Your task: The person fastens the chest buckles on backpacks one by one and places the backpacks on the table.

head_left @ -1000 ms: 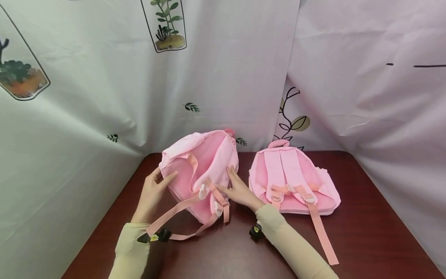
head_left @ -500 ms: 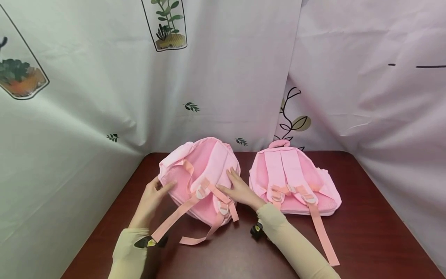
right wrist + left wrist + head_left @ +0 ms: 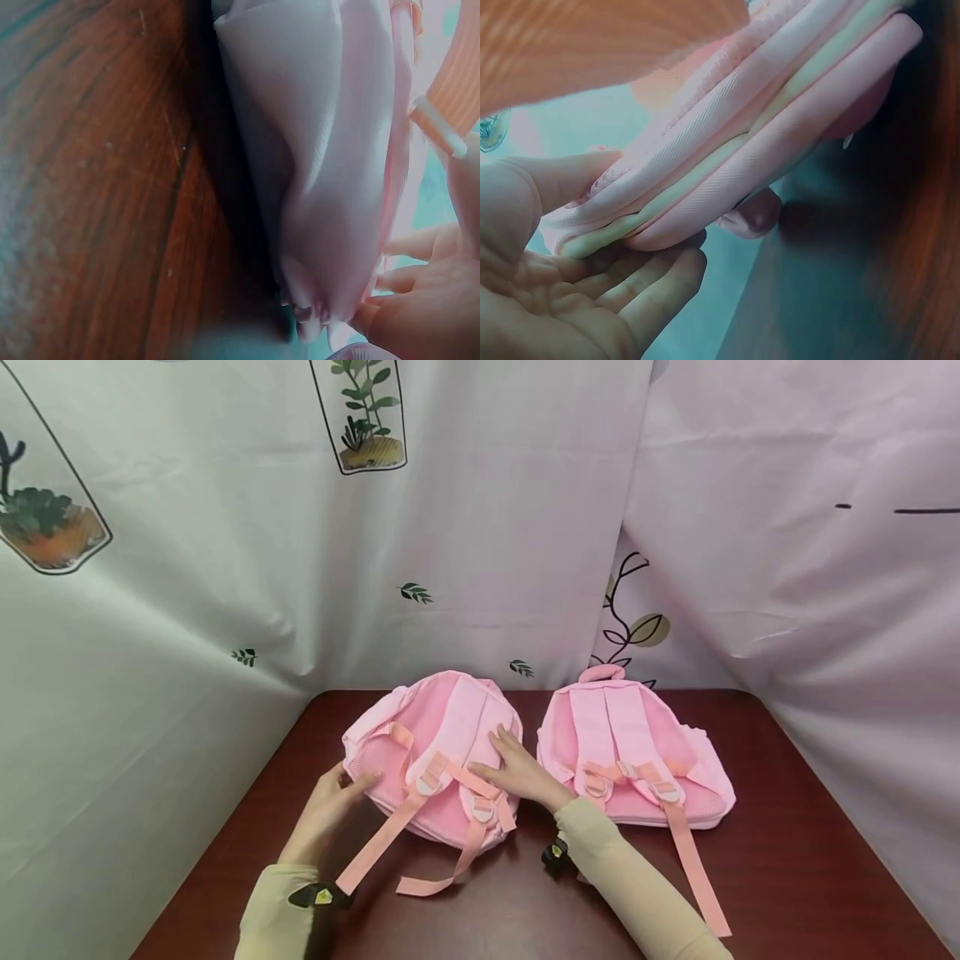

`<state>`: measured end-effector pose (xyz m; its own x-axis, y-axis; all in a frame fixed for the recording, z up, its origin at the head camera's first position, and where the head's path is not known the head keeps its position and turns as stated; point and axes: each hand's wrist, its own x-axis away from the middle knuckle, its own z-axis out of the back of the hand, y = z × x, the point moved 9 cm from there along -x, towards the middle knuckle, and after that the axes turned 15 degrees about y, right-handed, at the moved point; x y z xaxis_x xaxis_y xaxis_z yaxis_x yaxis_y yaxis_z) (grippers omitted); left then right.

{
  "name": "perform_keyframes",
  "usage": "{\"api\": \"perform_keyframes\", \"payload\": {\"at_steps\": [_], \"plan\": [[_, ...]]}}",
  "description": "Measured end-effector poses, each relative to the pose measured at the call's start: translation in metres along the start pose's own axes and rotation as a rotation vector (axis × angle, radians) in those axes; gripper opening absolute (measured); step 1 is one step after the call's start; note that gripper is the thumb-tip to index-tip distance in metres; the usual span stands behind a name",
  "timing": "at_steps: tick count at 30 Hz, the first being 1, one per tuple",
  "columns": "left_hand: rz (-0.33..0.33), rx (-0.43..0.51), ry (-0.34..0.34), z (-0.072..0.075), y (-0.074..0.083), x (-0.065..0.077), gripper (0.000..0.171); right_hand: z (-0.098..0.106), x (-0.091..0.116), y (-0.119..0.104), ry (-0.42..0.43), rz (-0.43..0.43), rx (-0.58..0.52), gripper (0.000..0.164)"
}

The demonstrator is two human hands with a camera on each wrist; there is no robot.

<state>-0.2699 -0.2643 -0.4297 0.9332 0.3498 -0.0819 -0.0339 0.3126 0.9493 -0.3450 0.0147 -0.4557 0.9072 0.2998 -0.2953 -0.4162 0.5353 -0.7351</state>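
A pink backpack lies tilted on the table's left half, its mesh back and shoulder straps facing up. My left hand pinches its left edge, thumb on the mesh side. In the left wrist view, the fingers of that hand reach under the piped, zippered edge of the backpack. My right hand rests on the right shoulder strap, fingers spread. The right wrist view has the backpack's side panel beside the fingertips. Two orange strap tails hang toward the front.
A second pink backpack lies close on the right, straps up, its long orange webbing tail running toward the front. Both bags sit on a dark red wooden table. A printed curtain stands behind the table.
The left backpack has come down flatter onto the table, its top lower and turned slightly right. Its strap tails have slid off the left wrist area. Both hands have stayed on it.
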Motion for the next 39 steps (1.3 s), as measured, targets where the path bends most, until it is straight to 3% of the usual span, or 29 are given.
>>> {"api": "perform_keyframes", "payload": {"at_steps": [8,17,25,39], "plan": [[0.01,-0.095,-0.026,0.002,-0.014,0.001,0.054,-0.002,-0.003,-0.001,0.01,0.019,0.005,0.087],[0.086,-0.183,-0.067,0.002,-0.038,0.003,0.058,-0.004,-0.005,0.002,0.006,0.019,0.034,0.087],[0.065,-0.33,-0.079,0.003,-0.049,0.004,0.057,-0.004,-0.004,0.001,0.009,0.03,0.037,0.086],[-0.048,-0.577,-0.063,0.009,-0.045,0.004,0.084,-0.005,-0.002,-0.002,-0.011,0.056,0.035,0.078]]}}
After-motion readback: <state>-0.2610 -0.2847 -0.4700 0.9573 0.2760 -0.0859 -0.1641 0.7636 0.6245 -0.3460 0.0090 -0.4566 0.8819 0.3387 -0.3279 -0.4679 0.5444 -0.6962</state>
